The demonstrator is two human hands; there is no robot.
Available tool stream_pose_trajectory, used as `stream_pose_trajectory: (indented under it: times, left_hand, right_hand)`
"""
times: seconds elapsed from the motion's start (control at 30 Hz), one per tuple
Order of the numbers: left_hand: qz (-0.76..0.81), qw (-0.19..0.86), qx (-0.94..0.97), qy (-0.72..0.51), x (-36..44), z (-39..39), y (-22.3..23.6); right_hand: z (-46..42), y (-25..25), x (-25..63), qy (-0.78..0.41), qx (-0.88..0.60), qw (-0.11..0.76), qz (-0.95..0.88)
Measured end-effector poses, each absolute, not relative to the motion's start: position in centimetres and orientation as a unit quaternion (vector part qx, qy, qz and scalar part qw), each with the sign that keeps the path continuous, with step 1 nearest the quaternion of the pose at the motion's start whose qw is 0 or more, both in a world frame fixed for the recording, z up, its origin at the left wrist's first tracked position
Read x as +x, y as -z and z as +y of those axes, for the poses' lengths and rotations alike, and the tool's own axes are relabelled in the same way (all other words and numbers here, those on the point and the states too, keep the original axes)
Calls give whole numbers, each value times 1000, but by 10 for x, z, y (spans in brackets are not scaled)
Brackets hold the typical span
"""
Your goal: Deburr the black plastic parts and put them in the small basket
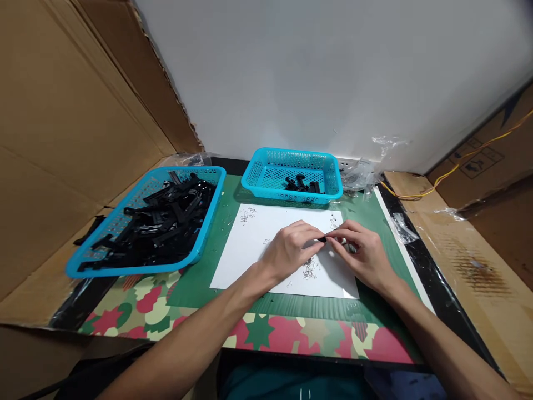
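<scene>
Above a white sheet (pixel 245 250), my two hands meet over a small black plastic part (pixel 322 239). My left hand (pixel 293 247) pinches the part from the left between thumb and fingers. From the right, the thumb and fingertips of my right hand (pixel 360 250) close at the part's other end; whether they also hold something tiny is too small to tell. Most of the black part is hidden by the fingers. Below the hands lies a loose pile of tiny metal pieces (pixel 308 269), with another small cluster (pixel 245 218) at the sheet's upper left.
A blue basket (pixel 133 272) heaped with black plastic parts (pixel 166 216) stands at the left. Behind the sheet, a second blue basket (pixel 291 195) contains a few black parts (pixel 303 183). Clear plastic bags (pixel 360 175) lie at the back right. Cardboard (pixel 83 100) walls the left side.
</scene>
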State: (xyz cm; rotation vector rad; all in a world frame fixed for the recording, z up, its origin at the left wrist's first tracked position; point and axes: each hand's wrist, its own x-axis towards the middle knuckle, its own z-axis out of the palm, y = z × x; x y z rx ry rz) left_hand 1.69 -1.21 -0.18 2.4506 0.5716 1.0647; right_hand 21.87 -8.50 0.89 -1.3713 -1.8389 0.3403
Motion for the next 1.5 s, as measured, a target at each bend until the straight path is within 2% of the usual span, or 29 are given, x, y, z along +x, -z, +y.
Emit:
stream_pose_trajectory:
  times: [0.5,0.8,1.23,1.5]
  left_hand:
    - [218,177,904,-321,18,-13,8]
    - [230,217,890,-328,19,-14,7]
    - [217,233,898,-304,15,-10,9]
    - [237,254,883,-315,16,-10,6]
  right_hand:
    - [-81,-8,211,-280,-622,395,-615]
    - [-82,1,206,-368,-612,446,-539]
    - [-77,5,213,-397,-593,409,-568]
    - [-76,1,210,-374,-595,434,-564]
